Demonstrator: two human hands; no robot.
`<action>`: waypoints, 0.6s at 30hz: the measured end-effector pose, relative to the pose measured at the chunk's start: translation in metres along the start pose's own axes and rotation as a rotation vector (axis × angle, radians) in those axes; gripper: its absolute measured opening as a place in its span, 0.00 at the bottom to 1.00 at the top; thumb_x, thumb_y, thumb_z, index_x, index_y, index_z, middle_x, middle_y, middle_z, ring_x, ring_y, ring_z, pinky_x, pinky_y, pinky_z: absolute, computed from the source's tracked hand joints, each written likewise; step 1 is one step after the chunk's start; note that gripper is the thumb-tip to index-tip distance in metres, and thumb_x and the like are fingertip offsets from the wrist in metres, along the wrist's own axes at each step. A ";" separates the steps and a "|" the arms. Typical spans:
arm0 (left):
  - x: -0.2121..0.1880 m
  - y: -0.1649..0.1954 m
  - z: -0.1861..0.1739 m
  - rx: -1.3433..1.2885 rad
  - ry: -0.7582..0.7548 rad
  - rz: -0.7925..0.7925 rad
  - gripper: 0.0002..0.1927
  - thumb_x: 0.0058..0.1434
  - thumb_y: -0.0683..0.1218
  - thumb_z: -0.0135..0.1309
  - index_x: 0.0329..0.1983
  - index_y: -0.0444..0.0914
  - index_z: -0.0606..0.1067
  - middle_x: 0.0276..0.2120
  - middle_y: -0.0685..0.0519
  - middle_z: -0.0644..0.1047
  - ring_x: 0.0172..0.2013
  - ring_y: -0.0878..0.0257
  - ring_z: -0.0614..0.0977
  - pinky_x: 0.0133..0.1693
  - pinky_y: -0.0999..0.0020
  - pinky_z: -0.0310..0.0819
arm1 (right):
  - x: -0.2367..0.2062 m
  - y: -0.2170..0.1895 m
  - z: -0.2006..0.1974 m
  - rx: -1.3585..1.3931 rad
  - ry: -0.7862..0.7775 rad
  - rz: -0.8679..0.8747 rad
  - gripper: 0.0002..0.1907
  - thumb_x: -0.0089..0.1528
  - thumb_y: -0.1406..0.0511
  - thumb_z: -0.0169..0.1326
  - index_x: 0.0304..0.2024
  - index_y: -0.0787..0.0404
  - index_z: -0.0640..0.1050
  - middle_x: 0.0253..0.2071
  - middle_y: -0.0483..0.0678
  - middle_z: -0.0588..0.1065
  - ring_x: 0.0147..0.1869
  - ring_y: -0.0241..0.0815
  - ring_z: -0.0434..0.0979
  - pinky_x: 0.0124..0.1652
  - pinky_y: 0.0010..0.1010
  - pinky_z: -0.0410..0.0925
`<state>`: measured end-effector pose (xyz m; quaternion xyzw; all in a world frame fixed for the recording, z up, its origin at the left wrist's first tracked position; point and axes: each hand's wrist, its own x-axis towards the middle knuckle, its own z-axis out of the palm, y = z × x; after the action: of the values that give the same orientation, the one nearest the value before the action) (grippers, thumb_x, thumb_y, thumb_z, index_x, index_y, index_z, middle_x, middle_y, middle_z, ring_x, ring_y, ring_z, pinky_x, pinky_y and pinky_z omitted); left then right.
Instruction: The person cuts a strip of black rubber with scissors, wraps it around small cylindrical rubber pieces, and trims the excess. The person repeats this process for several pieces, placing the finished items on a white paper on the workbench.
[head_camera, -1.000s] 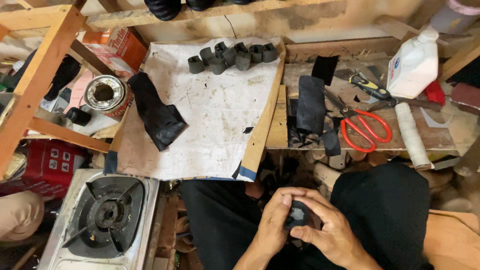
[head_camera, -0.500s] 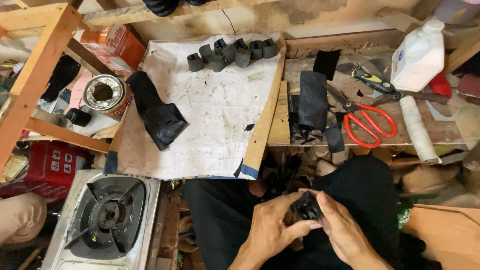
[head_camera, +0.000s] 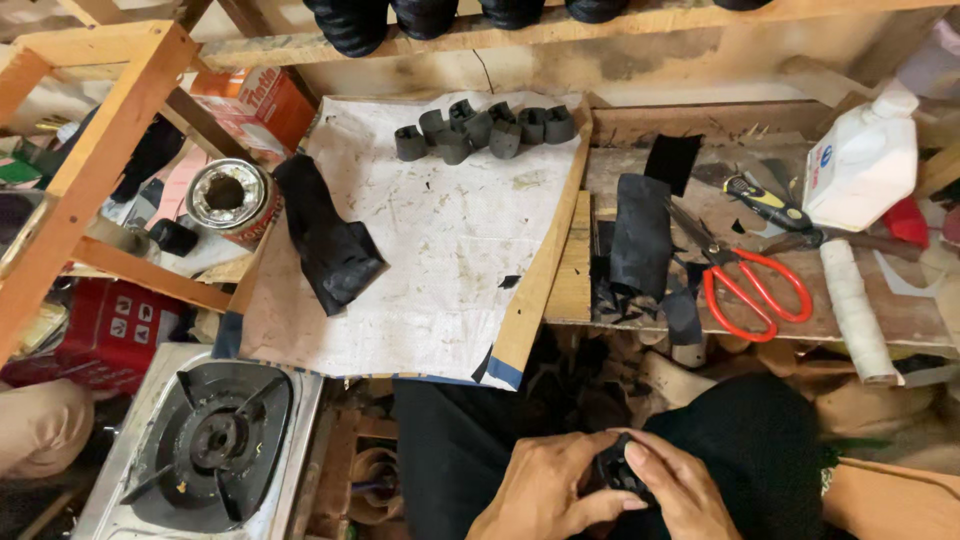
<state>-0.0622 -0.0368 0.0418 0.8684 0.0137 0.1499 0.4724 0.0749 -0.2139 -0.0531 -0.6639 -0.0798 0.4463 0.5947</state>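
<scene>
Black piece (head_camera: 612, 470) sits between both hands, low over the lap. Left hand (head_camera: 545, 495) curls around it from the left, and the fingers of right hand (head_camera: 680, 490) close over its top. Beyond the hands lies a board (head_camera: 440, 250) with a black strip (head_camera: 325, 245) and small black rolls (head_camera: 485, 128). Far to the right, red scissors (head_camera: 755, 285) and a white bottle (head_camera: 860, 165) lie.

red scissors (head_camera: 757, 290), white jug (head_camera: 862, 160), gas stove (head_camera: 207, 440), open tin (head_camera: 227, 195)
</scene>
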 end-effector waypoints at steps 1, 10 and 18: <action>0.003 0.000 0.002 -0.008 -0.031 -0.027 0.31 0.60 0.59 0.65 0.59 0.35 0.77 0.39 0.42 0.82 0.40 0.47 0.86 0.42 0.59 0.80 | 0.001 0.001 -0.004 -0.037 0.023 -0.042 0.23 0.63 0.59 0.51 0.53 0.69 0.81 0.44 0.57 0.84 0.49 0.44 0.85 0.50 0.33 0.73; 0.068 -0.021 -0.044 0.095 0.029 -0.008 0.31 0.61 0.58 0.60 0.60 0.35 0.75 0.36 0.46 0.78 0.39 0.50 0.81 0.41 0.58 0.75 | 0.009 0.042 -0.074 -0.044 0.240 -0.006 0.26 0.67 0.55 0.48 0.63 0.62 0.75 0.46 0.57 0.85 0.44 0.48 0.87 0.40 0.41 0.73; 0.176 -0.114 -0.113 0.681 0.385 -0.057 0.26 0.66 0.59 0.52 0.58 0.37 0.76 0.60 0.42 0.73 0.62 0.44 0.70 0.60 0.48 0.60 | -0.025 0.068 -0.194 -0.295 1.041 -0.052 0.26 0.70 0.63 0.51 0.67 0.72 0.67 0.59 0.60 0.74 0.53 0.48 0.79 0.38 0.34 0.76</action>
<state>0.0878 0.1480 0.0489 0.9308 0.1751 0.2838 0.1498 0.1645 -0.3883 -0.1201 -0.8715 0.1469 0.0275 0.4670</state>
